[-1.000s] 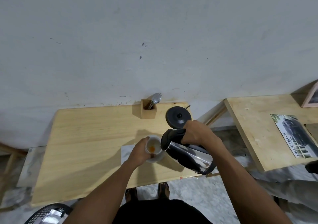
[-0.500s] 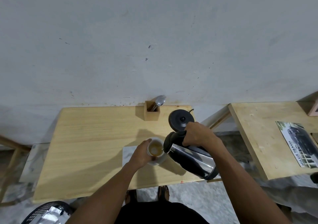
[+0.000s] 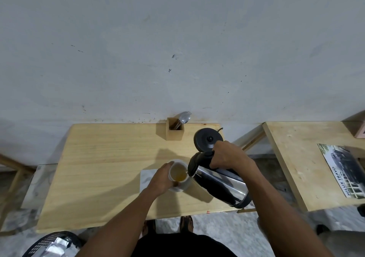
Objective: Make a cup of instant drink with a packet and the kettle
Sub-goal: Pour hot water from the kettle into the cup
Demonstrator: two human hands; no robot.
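Note:
A white cup (image 3: 180, 185) stands on a pale mat (image 3: 147, 175) on the wooden table (image 3: 102, 168), holding yellowish-brown liquid. My left hand (image 3: 161, 179) wraps around the cup's left side. My right hand (image 3: 227, 155) grips the black handle of the steel kettle (image 3: 219, 183), which is tilted with its spout over the cup's right rim. The kettle's round black base (image 3: 206, 138) sits empty behind my right hand. No packet shows on the table.
A wooden holder (image 3: 174, 131) with a spoon and fork stands at the table's back edge by the wall. A second wooden table (image 3: 296, 158) with a printed brochure (image 3: 343, 170) is to the right. A black basket (image 3: 51, 245) with foil wrapper sits bottom left.
The liquid in the cup has risen, turning from a small orange spot to a filled yellowish-brown surface. The kettle has stayed tilted at the cup.

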